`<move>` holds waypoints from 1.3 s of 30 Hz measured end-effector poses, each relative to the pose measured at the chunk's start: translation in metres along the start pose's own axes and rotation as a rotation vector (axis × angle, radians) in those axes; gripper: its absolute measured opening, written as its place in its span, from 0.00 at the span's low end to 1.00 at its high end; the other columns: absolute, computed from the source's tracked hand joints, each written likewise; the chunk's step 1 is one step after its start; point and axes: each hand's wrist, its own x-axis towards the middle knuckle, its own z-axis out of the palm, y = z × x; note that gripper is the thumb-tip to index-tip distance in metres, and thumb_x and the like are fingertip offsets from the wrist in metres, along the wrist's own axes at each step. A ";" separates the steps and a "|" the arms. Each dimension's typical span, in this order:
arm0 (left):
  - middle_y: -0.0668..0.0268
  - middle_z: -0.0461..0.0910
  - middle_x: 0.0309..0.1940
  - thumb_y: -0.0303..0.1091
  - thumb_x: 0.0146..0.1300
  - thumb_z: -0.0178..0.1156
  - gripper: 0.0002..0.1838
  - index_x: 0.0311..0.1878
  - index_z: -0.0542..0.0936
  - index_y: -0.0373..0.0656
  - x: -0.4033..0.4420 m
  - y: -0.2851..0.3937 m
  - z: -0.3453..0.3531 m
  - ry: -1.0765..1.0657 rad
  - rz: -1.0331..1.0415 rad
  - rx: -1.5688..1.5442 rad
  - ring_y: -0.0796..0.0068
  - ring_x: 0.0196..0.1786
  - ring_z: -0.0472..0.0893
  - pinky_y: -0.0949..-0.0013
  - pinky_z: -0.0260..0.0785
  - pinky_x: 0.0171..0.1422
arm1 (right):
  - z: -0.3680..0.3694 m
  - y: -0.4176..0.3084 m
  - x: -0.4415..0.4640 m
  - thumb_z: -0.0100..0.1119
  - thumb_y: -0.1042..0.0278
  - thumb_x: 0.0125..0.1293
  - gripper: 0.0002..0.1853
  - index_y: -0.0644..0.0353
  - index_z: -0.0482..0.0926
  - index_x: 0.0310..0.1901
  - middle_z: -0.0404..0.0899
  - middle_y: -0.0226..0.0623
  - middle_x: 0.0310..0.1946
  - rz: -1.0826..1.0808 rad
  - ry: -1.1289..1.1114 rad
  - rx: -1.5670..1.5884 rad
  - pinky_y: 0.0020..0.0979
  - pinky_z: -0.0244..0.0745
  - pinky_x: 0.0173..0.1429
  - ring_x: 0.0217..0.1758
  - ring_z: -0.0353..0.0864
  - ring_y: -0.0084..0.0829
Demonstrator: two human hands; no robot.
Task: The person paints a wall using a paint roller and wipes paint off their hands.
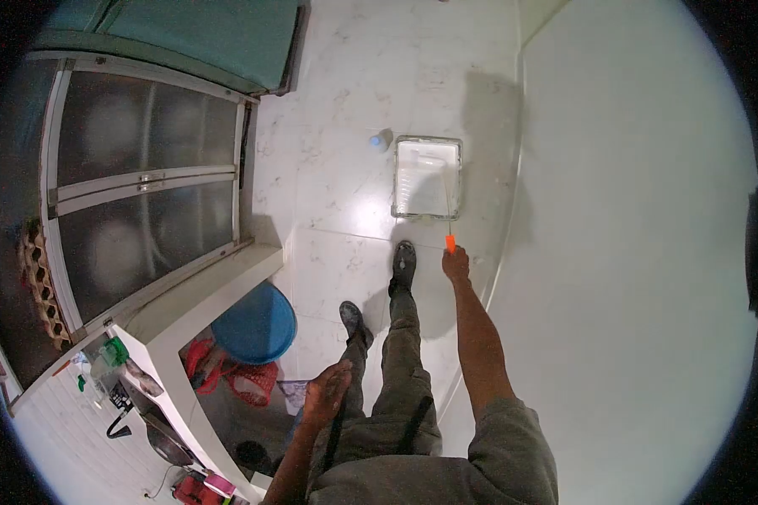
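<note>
My right hand is wrapped round the orange handle of a paint roller. A thin rod runs from the handle to the roller's pale head, which lies in the upper part of a paint tray. White paint coats the tray, and its dark rim is smeared with white. The tray sits on the floor just ahead of my boots. My left hand hangs beside my left thigh, fingers stretched out, with nothing in it. Nearest to it on the left is a red patterned cloth or bag under the counter.
A small bottle with a light blue cap stands left of the tray. A white wall rises close on my right. To the left are a blue basin, a white counter, glazed cabinet doors and a green cabinet.
</note>
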 end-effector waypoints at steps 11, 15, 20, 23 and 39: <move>0.54 0.85 0.51 0.23 0.66 0.65 0.17 0.58 0.79 0.37 0.009 0.005 0.015 -0.005 0.166 0.153 0.61 0.53 0.86 0.64 0.78 0.56 | -0.021 0.034 -0.120 0.57 0.58 0.70 0.18 0.64 0.75 0.52 0.82 0.58 0.42 -0.040 0.010 0.023 0.56 0.79 0.47 0.43 0.82 0.62; 0.53 0.85 0.51 0.24 0.67 0.65 0.17 0.58 0.80 0.37 0.008 0.019 0.018 -0.011 0.103 0.129 0.60 0.53 0.86 0.62 0.78 0.56 | -0.021 0.030 -0.123 0.57 0.58 0.70 0.17 0.64 0.75 0.50 0.82 0.57 0.42 0.096 -0.110 0.073 0.56 0.79 0.47 0.42 0.83 0.61; 0.53 0.85 0.53 0.25 0.68 0.63 0.16 0.58 0.79 0.36 0.007 0.010 0.021 -0.030 0.106 0.161 0.60 0.55 0.85 0.62 0.77 0.59 | -0.039 -0.008 -0.078 0.58 0.58 0.68 0.16 0.58 0.73 0.51 0.84 0.53 0.36 -0.101 -0.103 0.166 0.59 0.77 0.44 0.40 0.85 0.58; 0.53 0.85 0.53 0.26 0.69 0.63 0.15 0.57 0.80 0.36 0.009 0.021 0.019 -0.034 0.146 0.154 0.59 0.55 0.85 0.61 0.76 0.60 | -0.022 -0.001 -0.075 0.58 0.60 0.69 0.14 0.59 0.75 0.49 0.84 0.51 0.33 -0.092 0.108 0.065 0.56 0.76 0.40 0.35 0.84 0.56; 0.52 0.83 0.56 0.17 0.63 0.63 0.19 0.57 0.78 0.39 0.017 -0.014 0.023 -0.025 0.227 0.083 0.54 0.55 0.85 0.59 0.78 0.59 | 0.001 0.033 -0.104 0.54 0.58 0.73 0.16 0.66 0.77 0.46 0.81 0.56 0.41 -0.041 -0.033 0.017 0.52 0.77 0.48 0.46 0.82 0.58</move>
